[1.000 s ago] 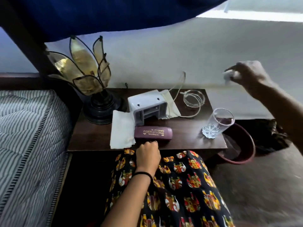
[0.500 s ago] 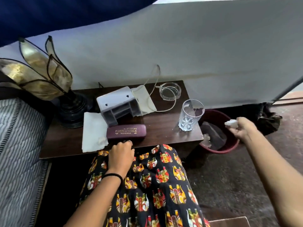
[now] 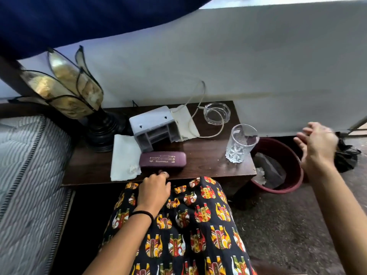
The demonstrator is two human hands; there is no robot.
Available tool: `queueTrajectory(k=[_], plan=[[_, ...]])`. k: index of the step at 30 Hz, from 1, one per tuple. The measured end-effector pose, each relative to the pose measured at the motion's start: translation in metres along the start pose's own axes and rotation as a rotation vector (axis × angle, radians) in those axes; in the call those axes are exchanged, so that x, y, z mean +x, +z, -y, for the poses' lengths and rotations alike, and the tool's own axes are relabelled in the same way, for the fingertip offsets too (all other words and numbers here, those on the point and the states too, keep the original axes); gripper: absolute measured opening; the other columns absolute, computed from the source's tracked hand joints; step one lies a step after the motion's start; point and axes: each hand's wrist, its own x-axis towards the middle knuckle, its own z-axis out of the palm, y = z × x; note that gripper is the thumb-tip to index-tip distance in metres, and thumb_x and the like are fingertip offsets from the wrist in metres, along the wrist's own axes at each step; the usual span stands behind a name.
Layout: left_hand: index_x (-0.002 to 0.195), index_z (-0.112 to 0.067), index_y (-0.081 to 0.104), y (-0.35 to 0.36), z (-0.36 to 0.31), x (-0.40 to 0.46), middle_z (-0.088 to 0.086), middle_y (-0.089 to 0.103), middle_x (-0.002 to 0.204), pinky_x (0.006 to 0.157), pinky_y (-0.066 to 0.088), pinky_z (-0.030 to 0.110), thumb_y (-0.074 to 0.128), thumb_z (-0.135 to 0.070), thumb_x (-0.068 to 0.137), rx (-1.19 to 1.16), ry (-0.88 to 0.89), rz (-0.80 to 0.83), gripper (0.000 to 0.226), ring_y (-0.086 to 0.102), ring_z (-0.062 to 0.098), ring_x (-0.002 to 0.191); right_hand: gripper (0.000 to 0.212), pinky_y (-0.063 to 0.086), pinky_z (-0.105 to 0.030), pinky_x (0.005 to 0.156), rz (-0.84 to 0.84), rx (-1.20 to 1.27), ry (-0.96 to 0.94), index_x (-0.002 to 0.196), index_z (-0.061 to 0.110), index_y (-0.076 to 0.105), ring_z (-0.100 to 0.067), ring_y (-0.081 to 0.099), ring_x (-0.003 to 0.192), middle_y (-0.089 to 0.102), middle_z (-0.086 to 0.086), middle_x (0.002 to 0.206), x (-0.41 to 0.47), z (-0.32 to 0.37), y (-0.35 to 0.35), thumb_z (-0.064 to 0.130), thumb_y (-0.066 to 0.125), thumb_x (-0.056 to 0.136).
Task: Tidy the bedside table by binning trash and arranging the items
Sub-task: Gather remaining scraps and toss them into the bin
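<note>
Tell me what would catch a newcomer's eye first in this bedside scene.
Probably the petal-shaped lamp, glowing gold at the table's back left corner beside the striped mattress. Next, the open right hand spread above the maroon bin on the floor right of the bedside table, near a clear drinking glass at the table's right edge. The left hand rests at the front edge, just before a maroon glasses case.

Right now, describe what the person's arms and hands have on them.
Both forearms are bare, with no sleeves in view. The left hand has a thin black band around its wrist. The right hand shows no band, watch or glove; whether it wears a ring is too blurred to tell.
</note>
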Motion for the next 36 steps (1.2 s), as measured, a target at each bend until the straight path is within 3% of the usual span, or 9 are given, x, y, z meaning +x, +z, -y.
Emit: queueTrajectory(k=[3, 7, 12, 15, 17, 21, 25, 31, 36], plan=[[0.129, -0.026, 0.053, -0.002, 0.005, -0.006, 0.005, 0.062, 0.124, 0.086, 0.05, 0.036, 0.051, -0.03, 0.092, -0.062, -0.011, 0.05, 0.037, 0.059, 0.025, 0.109, 0.015, 0.045, -0.015, 0.055, 0.101, -0.012, -0.265, 0.083, 0.027, 0.053, -0.005, 0.052, 0.063, 0.054, 0.005, 0.079, -0.062, 0.018, 0.019, 0.016, 0.045, 0.088], [0.138, -0.022, 0.042, -0.001, 0.015, -0.011, 0.0, 0.037, 0.148, 0.104, 0.04, 0.035, 0.046, -0.022, 0.093, -0.147, 0.033, 0.094, 0.045, 0.036, 0.017, 0.134, 0.018, 0.046, -0.027, 0.064, 0.455, -0.153, -0.377, 0.085, 0.024, 0.061, -0.014, 0.054, 0.07, 0.06, 0.0, 0.079, -0.141, 0.005, 0.061, 0.01, 0.052, 0.089], [0.142, -0.016, 0.035, 0.003, 0.029, -0.018, 0.002, 0.033, 0.15, 0.109, 0.031, 0.034, 0.041, -0.017, 0.093, -0.159, 0.127, 0.067, 0.049, 0.028, 0.016, 0.138, 0.018, 0.056, -0.028, 0.078, 1.051, -0.667, -0.474, 0.103, 0.015, 0.066, -0.015, 0.066, 0.09, 0.069, -0.001, 0.1, -0.206, -0.042, 0.129, 0.006, 0.058, 0.089], [0.137, -0.013, 0.042, -0.001, 0.035, -0.02, 0.005, 0.041, 0.146, 0.105, 0.036, 0.036, 0.042, -0.016, 0.093, -0.183, 0.133, 0.035, 0.044, 0.037, 0.02, 0.133, 0.029, 0.048, -0.027, 0.096, 1.323, -0.975, -0.75, 0.112, 0.015, 0.067, -0.016, 0.06, 0.111, 0.064, -0.001, 0.12, -0.221, -0.076, 0.168, 0.006, 0.054, 0.087], [0.126, -0.01, 0.052, -0.007, 0.038, -0.021, 0.007, 0.053, 0.134, 0.097, 0.043, 0.037, 0.044, -0.015, 0.093, -0.205, 0.139, 0.042, 0.035, 0.048, 0.023, 0.123, 0.037, 0.042, -0.035, 0.104, 1.462, -1.092, -0.859, 0.119, 0.017, 0.064, -0.019, 0.053, 0.123, 0.058, -0.002, 0.131, -0.227, -0.095, 0.19, 0.007, 0.05, 0.087], [0.113, -0.009, 0.059, -0.01, 0.044, -0.021, 0.009, 0.065, 0.109, 0.087, 0.046, 0.037, 0.046, -0.011, 0.091, -0.239, 0.178, 0.016, 0.026, 0.059, 0.025, 0.104, 0.049, 0.027, -0.043, 0.112, 1.566, -1.467, -1.128, 0.133, 0.03, 0.049, -0.022, 0.042, 0.134, 0.039, -0.002, 0.15, -0.233, -0.124, 0.221, 0.007, 0.049, 0.09], [0.111, -0.008, 0.059, -0.013, 0.044, -0.021, 0.009, 0.065, 0.11, 0.085, 0.045, 0.035, 0.043, -0.01, 0.092, -0.256, 0.176, 0.014, 0.025, 0.059, 0.025, 0.103, 0.055, 0.026, -0.047, 0.107, 1.579, -1.637, -1.295, 0.131, 0.025, 0.05, -0.028, 0.054, 0.118, 0.053, -0.005, 0.128, -0.237, -0.137, 0.236, -0.006, 0.047, 0.085], [0.104, -0.008, 0.061, -0.014, 0.048, -0.017, 0.009, 0.066, 0.106, 0.081, 0.045, 0.032, 0.041, -0.008, 0.093, -0.24, 0.184, 0.021, 0.023, 0.06, 0.025, 0.099, 0.051, 0.038, -0.043, 0.098, 1.494, -1.54, -1.489, 0.127, 0.02, 0.052, -0.028, 0.056, 0.11, 0.057, -0.005, 0.117, -0.242, -0.143, 0.244, -0.006, 0.048, 0.084], [0.134, -0.01, 0.046, -0.001, 0.049, -0.011, 0.005, 0.047, 0.141, 0.104, 0.038, 0.038, 0.039, -0.011, 0.094, -0.252, 0.208, 0.086, 0.04, 0.038, 0.02, 0.133, 0.047, 0.045, -0.037, 0.095, 1.393, -1.319, -1.318, 0.135, 0.023, 0.046, -0.027, 0.055, 0.115, 0.055, -0.003, 0.127, -0.235, -0.107, 0.225, 0.005, 0.046, 0.092]])
